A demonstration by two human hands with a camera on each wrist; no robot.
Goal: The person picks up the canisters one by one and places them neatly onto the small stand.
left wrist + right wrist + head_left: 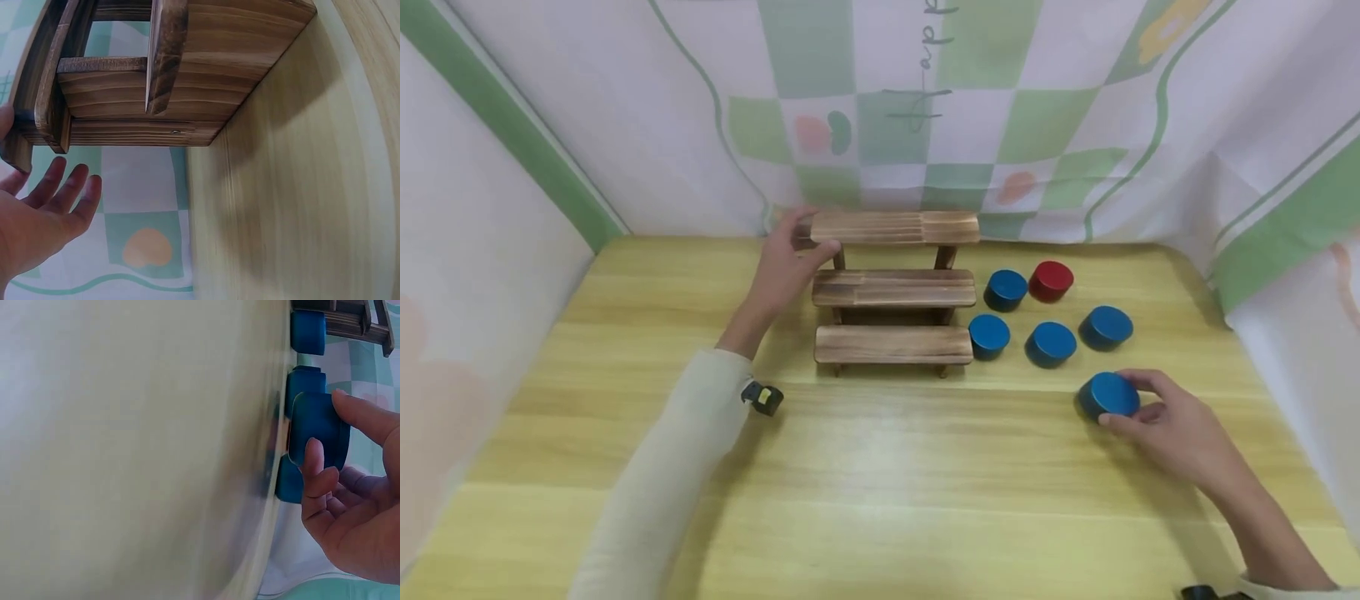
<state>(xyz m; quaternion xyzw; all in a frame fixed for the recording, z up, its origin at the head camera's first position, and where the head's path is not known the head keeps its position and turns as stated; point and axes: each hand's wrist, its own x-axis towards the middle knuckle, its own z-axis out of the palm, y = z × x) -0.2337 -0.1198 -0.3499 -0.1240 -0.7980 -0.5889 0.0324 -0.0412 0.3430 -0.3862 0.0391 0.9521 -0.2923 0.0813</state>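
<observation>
A three-tier wooden stand [893, 288] is upright near the back of the table. At the left end of its top board, my left hand [786, 257] grips the edge with the thumb in front. The left wrist view shows the stand's side [237, 56] close up, the other fingers of the left hand [40, 228] spread beside the board. Off to the right, my right hand [1180, 425] pinches a blue round tin [1110, 394] between thumb and fingers. That blue tin [315, 425] appears edge-on in the right wrist view, just over the table.
Right of the stand are a red round tin [1052, 280] and several more blue tins [1051, 343], one close against the lowest board's end. A checked cloth [891, 125] hangs behind the wooden table [880, 475], with white and green panels at both sides.
</observation>
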